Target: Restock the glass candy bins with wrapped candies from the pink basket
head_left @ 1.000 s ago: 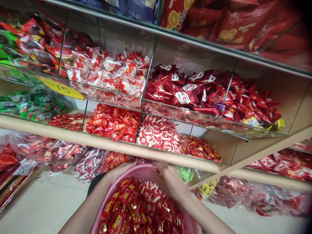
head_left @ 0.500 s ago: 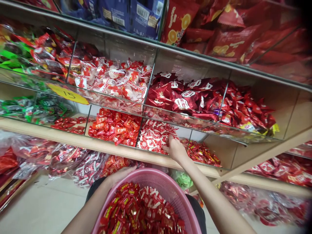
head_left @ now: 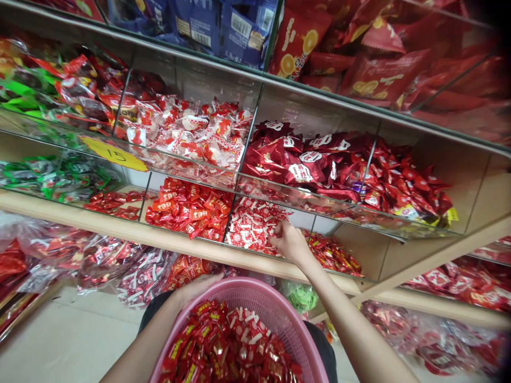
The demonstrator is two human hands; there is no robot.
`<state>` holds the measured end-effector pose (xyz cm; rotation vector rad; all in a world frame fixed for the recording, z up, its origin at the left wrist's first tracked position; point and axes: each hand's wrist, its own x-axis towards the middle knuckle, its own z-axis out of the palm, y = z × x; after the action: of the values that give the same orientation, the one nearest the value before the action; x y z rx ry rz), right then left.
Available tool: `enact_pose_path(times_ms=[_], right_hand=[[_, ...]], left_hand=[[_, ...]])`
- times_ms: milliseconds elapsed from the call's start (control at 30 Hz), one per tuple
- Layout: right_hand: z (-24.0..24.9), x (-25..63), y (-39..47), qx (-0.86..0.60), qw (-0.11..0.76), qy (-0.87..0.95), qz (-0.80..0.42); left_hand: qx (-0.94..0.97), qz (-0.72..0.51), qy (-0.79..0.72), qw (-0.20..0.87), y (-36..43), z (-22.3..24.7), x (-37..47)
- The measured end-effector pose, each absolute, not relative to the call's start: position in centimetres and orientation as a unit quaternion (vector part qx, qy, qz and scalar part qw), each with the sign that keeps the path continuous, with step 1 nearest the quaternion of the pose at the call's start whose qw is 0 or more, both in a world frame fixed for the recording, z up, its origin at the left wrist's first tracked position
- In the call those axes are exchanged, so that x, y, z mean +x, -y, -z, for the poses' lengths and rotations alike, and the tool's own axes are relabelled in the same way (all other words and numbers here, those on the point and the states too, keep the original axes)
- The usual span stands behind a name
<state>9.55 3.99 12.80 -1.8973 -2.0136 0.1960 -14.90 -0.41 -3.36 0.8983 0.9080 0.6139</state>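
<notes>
My right hand (head_left: 290,242) reaches into a low shelf compartment, its fingers curled in at the edge of a pile of red-and-white wrapped candies (head_left: 253,223). It seems to grip some of these, though the fingertips are partly hidden. My left hand (head_left: 199,289) lies along the outer left side of a pink plastic basket (head_left: 297,314) and holds it at the rim. Inside the basket are many red wrapped candies (head_left: 215,346), some with yellow lettering, and a patch of red-and-white candies (head_left: 247,324) near the back.
Orange-red candies (head_left: 191,207) fill the compartment to the left, red-and-yellow ones (head_left: 333,252) the one to the right. A glass-fronted shelf with maroon packets (head_left: 303,159) overhangs my right hand. A yellow tag (head_left: 115,154) reads 15. Bagged sweets (head_left: 143,276) lie below the wooden shelf edge.
My right hand has shifted slightly to the right within the same candy compartment, and its fingers look more curled. My left hand and the basket stay almost where they were.
</notes>
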Motion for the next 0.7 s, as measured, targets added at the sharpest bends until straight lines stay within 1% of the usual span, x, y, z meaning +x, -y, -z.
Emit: enact_pose_path(times_ms=[167,300,467,567,700], right_hand=[[-14.2,7.7,-3.7,-0.629,0.234,0.739,-0.060],[-14.2,5.3,-4.1,-0.617,0.233,0.746,-0.093],[-12.5,3.9,-5.2,-0.613,0.239,0.742,-0.131],[-11.9,4.2,-5.6,-0.602,0.268,0.737,-0.153],[-11.6,4.7,-5.7,-0.569,0.319,0.722,-0.231]], left_hand=[[0.444,-0.272,-0.417,0.745,0.1,3.8,-15.0],[0.428,-0.281,-0.411,0.755,0.4,3.4,-14.9],[0.421,-0.289,-0.402,0.760,0.5,3.4,-14.8],[0.422,-0.283,-0.399,0.763,0.4,3.6,-15.0],[0.429,-0.279,-0.415,0.752,0.1,3.8,-15.1]])
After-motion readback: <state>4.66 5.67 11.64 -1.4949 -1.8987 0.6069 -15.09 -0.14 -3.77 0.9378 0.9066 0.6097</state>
